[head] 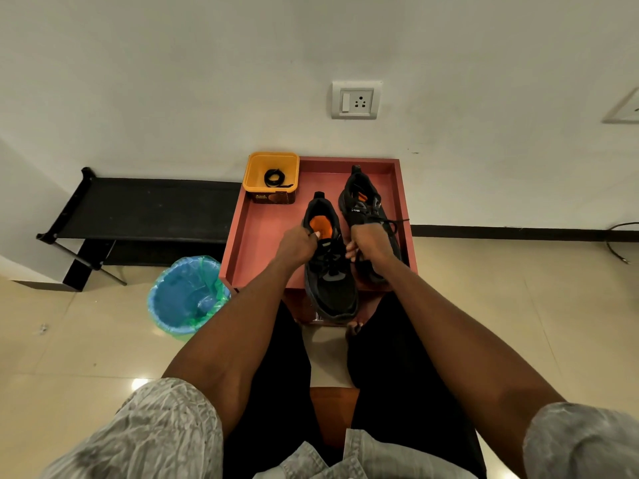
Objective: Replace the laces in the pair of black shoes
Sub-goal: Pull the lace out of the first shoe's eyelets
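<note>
Two black shoes with orange insoles stand on a red tray-like table [262,229]. The left shoe [332,285] points toward me, its toe over the table's near edge. The right shoe [363,205] stands farther back, with a loose black lace end [397,223] sticking out to the right. My left hand [299,245] pinches the lace at the left shoe's collar. My right hand [368,243] grips lace between the two shoes. A coiled black lace [275,178] lies in a yellow tub [254,174] at the table's far left corner.
A blue bin with a green liner [188,299] stands on the floor left of the table. A black bench [145,209] runs along the wall at the left. A wall socket [356,100] sits above the table. My knees flank the table's near edge.
</note>
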The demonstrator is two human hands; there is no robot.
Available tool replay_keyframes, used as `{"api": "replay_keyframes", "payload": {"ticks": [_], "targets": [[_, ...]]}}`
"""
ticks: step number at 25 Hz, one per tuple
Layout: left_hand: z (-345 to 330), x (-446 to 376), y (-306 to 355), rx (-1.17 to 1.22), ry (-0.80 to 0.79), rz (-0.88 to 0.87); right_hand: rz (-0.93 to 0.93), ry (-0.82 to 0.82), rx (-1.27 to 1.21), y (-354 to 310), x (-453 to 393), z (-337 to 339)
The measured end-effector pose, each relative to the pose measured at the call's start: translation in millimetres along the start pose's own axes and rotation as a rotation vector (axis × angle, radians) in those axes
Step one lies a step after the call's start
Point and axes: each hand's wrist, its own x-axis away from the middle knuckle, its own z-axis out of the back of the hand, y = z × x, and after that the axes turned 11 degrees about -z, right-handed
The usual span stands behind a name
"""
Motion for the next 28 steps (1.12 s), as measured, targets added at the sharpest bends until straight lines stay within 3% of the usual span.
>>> {"api": "replay_keyframes", "payload": {"ticks": [3,4,5,6,8,9,10,17,23,26,28], "targets": [[-0.3,4.9,6.5,0.031,0.025,0.032,-0.244,-0.581,0.544,-4.9,29.2,22.7],[-0.9,6.2,7.0,0.035,0.022,0.035,-0.256,-0.661,0.673,-7.4,30.3,26.3],[-1.3,7.5,6.8,0.042,0.023,0.036,-0.225,-0.624,0.745,-9.1,27.4,27.0],[-1.9,8.7,6.7,0.043,0.028,0.032,-0.146,-0.467,0.750,-9.8,18.0,25.0],[-2.9,9.8,7.4,0.038,0.044,0.024,0.123,0.022,0.678,-7.2,-3.5,19.3],[-3.3,9.9,8.0,0.036,0.059,0.021,0.215,0.187,0.615,-6.3,-10.1,14.7],[-3.8,9.9,8.6,0.033,0.073,0.021,0.261,0.250,0.568,-5.1,-14.8,8.4],[-3.2,9.2,4.6,0.091,0.129,0.031,0.309,0.215,0.484,3.7,-29.8,-30.3],[-11.1,8.3,-6.6,0.201,0.228,0.093,0.126,0.143,0.177,11.2,-47.5,-9.0],[-13.1,14.0,1.4,0.190,0.248,-0.002,0.113,0.040,0.139,5.8,-42.6,-4.8],[-17.5,8.0,3.8,0.133,0.152,-0.107,0.180,-0.039,0.203,1.4,-39.9,-0.7]]}}
